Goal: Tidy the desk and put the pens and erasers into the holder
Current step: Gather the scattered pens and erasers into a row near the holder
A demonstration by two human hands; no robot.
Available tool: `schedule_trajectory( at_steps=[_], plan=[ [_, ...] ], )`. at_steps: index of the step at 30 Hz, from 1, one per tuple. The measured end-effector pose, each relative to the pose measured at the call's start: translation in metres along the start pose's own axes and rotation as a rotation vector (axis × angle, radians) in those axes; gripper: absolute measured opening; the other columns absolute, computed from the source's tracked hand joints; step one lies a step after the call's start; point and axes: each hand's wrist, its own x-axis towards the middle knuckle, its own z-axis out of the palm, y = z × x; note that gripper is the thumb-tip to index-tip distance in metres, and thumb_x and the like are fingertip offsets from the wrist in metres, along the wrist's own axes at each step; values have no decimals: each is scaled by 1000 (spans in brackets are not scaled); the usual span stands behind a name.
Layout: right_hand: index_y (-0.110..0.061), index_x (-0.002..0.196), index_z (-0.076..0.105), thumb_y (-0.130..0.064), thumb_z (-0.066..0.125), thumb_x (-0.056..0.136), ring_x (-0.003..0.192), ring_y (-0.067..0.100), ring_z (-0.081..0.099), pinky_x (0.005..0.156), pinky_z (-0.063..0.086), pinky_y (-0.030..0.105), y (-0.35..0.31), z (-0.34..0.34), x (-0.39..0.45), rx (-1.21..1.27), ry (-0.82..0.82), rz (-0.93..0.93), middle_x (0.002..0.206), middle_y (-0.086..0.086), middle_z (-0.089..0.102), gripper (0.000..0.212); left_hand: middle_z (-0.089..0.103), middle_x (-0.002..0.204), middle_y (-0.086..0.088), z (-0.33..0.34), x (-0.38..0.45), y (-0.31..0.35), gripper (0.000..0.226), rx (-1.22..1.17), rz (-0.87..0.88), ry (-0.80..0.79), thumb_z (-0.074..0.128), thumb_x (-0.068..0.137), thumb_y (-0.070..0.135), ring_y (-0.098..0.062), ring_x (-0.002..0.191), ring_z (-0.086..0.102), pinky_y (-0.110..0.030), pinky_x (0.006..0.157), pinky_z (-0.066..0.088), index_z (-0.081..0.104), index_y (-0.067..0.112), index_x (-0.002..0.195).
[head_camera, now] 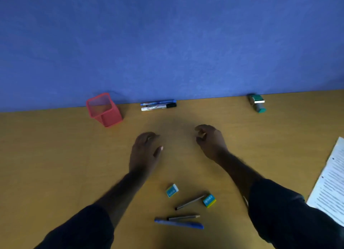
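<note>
A red mesh holder stands at the back left of the wooden desk, against the blue wall. Right of it lie a blue marker and a white marker with a black cap. Near me lie two teal erasers, two thin dark pencils and a blue pen. My left hand hovers over mid-desk with loosely curled fingers, holding nothing. My right hand is beside it, fingers curled and apart, also holding nothing. Both hands are between the markers and the erasers.
A green stapler sits at the back right by the wall. A lined punched sheet of paper lies at the right edge. The blue wall bounds the desk's far side.
</note>
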Motion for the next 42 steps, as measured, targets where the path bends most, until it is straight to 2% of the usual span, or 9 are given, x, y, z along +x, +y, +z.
schedule_trajectory(
  at_steps=[4, 8, 12, 19, 25, 28, 32, 36, 42],
  plan=[
    [-17, 112, 67, -8, 66, 83, 86, 14, 57, 76, 38, 18, 15, -8, -48, -73, -65, -46, 112, 5, 65, 30, 63, 111, 1, -1, -49, 11, 30, -17, 160, -155, 61, 86, 31, -15, 105, 53, -29, 90, 45, 68, 24, 114],
    [-21, 119, 63, -13, 64, 86, 89, 13, 56, 79, 37, 18, 18, -13, -88, -133, -154, -81, 121, 1, 60, 34, 59, 119, 7, -7, -82, 18, 44, -65, 178, -341, 48, 90, 47, -10, 110, 55, -27, 92, 48, 65, 27, 124],
    [-23, 131, 54, -17, 62, 89, 116, 18, 54, 95, 40, 24, 13, -15, -114, -264, -321, -163, 134, 0, 51, 43, 54, 121, 10, -14, -111, 24, 50, -91, 153, -392, 57, 87, 51, -6, 111, 52, -29, 95, 48, 60, 27, 130],
    [-29, 141, 39, -15, 69, 79, 125, 20, 36, 101, 42, 35, 18, -19, -140, -462, -627, -278, 140, -1, 37, 70, 27, 152, 11, -36, -149, 18, 93, -88, 97, -519, 75, 76, 57, -2, 134, 26, -24, 111, 30, 29, 33, 153],
    [-31, 128, 54, -11, 66, 84, 119, 14, 44, 96, 46, 30, 25, -4, -153, -396, -481, -285, 129, -4, 46, 50, 22, 155, 10, -39, -155, 19, 109, -36, 136, -542, 84, 66, 50, -1, 131, 22, -28, 109, 29, 23, 32, 155],
    [-30, 127, 56, -17, 65, 87, 118, 14, 45, 96, 45, 29, 21, 3, -156, -389, -430, -280, 126, -4, 47, 43, 27, 150, 12, -36, -154, 24, 101, -50, 116, -496, 80, 70, 53, -1, 128, 25, -25, 106, 28, 26, 34, 153],
    [-31, 127, 58, -16, 65, 87, 117, 13, 45, 95, 44, 26, 13, 12, -154, -360, -397, -278, 125, -5, 48, 43, 38, 139, 11, -31, -142, 30, 74, -104, 19, -382, 72, 82, 49, -11, 122, 44, -31, 102, 42, 38, 33, 145],
    [-28, 126, 58, -15, 65, 86, 118, 14, 46, 96, 45, 28, 1, 20, -147, -356, -375, -298, 125, -4, 51, 42, 45, 130, 8, -23, -126, 36, 64, -54, 22, -423, 75, 82, 42, -11, 119, 47, -30, 100, 44, 47, 30, 139],
    [-26, 139, 44, -12, 67, 84, 117, 16, 51, 94, 47, 29, -11, 34, -132, -288, -365, -273, 129, -3, 50, 62, 54, 121, 2, -15, -105, 41, 47, -53, -16, -374, 71, 87, 16, -16, 110, 55, -28, 94, 46, 60, 24, 132]
  ],
)
